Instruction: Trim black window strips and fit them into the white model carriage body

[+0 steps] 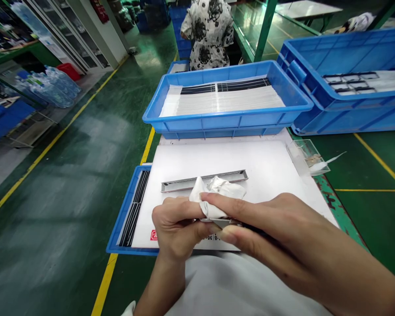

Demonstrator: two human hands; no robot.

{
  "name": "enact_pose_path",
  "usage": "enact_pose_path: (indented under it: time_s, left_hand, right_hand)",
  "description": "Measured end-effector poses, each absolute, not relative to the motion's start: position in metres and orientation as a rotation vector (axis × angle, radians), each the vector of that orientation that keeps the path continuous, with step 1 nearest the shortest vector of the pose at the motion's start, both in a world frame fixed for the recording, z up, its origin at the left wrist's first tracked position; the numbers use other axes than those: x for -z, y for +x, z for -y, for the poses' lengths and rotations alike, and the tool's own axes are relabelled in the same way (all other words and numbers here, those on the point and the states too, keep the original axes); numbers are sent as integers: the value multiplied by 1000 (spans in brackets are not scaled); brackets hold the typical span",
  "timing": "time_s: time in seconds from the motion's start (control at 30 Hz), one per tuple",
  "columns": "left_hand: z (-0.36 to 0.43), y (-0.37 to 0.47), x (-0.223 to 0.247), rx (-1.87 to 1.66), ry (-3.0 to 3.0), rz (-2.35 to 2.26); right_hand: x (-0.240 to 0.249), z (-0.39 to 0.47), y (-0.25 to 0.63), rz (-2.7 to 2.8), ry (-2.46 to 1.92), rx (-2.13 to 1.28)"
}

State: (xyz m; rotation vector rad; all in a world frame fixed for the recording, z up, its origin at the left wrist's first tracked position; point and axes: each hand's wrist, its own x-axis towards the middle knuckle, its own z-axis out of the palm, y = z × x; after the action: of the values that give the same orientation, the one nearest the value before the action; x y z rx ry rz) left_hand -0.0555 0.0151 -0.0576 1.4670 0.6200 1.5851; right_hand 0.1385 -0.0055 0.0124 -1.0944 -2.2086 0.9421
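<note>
Both hands meet over the white board [273,162] close to my body. Bunched between them is a white cloth [228,189], pinched by my left hand [177,226] with the thumb below and the fingers closed. My right hand [270,226] presses the cloth from above with its index finger, its thumb underneath. A small edge of a thin silvery part [222,222] shows under the cloth between the thumbs; the hands hide most of it. Just beyond the cloth, a long narrow metal frame [174,186] lies on the board, partly covered from view.
A blue crate [227,120] of stacked black-and-white strips stands behind the board. Larger blue crates [349,109] sit at right, and a blue tray [113,239] of dark strips at left. A clear box [299,151] holds a white bottle [318,166]. A person [210,35] stands beyond.
</note>
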Motion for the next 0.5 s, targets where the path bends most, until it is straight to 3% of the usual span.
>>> enact_pose_path:
  time_s: [0.5]
  left_hand:
    - [-14, -57, 56, -1560, 1426, -637]
  right_hand:
    - [-9, 3, 136, 2227, -1073, -871]
